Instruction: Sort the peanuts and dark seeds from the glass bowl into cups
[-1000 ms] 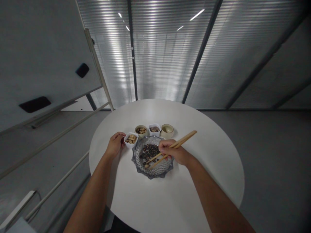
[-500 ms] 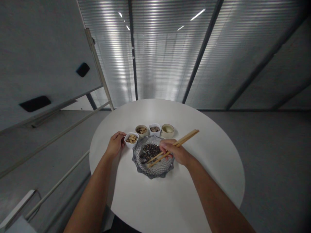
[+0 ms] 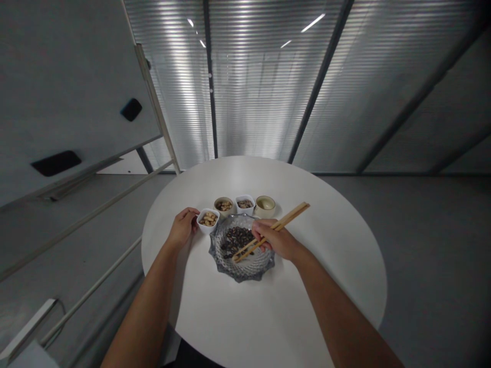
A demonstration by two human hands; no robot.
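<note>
White bench [image 3: 307, 301], glass dish [image 3: 241, 272] of seeds [image 3: 237, 241].
Right hand [image 3: 273, 241] grips chopsticks [image 3: 290, 217] running diagonally, tips pressed together at the dish's lower left, just beside the seeds.

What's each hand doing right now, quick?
Left hand: loosely closed, nothing visible in it, beside the white bowl of peanuts.
Right hand: closed, holding wooden chopsticks over the glass dish.

No legible text, labels or numbers appear on the glass dish [image 3: 242, 271], wooden chopsticks [image 3: 291, 215] or round white table [image 3: 307, 306].
</note>
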